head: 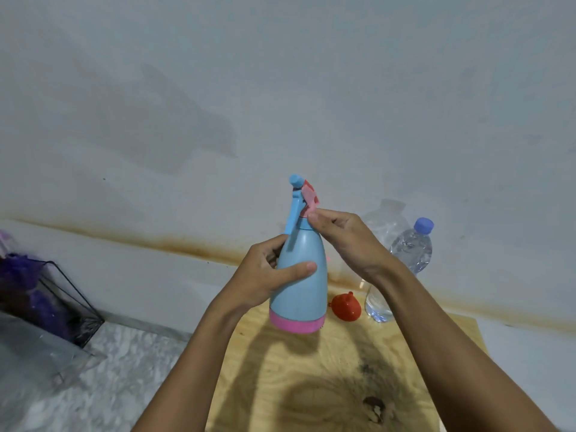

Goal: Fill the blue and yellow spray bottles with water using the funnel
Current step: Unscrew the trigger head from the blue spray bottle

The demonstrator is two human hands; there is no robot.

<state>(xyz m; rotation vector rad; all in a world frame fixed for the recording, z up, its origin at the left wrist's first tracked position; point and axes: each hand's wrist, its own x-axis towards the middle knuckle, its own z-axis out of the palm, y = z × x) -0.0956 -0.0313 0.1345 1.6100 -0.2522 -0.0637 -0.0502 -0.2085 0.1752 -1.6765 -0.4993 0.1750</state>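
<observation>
A blue spray bottle (299, 288) with a pink base is held upright above the wooden board (327, 385). My left hand (268, 275) grips its body, thumb across the front. My right hand (343, 238) pinches the pink spray head (310, 198) at the neck. A red funnel (345, 306) lies on the board behind the bottle. A clear water bottle (408, 254) with a blue cap stands behind my right wrist, partly hidden. No yellow bottle is in view.
A wire-framed holder with purple material (40, 294) sits at the left on a marbled surface (109, 369). A stained white wall (280, 104) rises right behind the board.
</observation>
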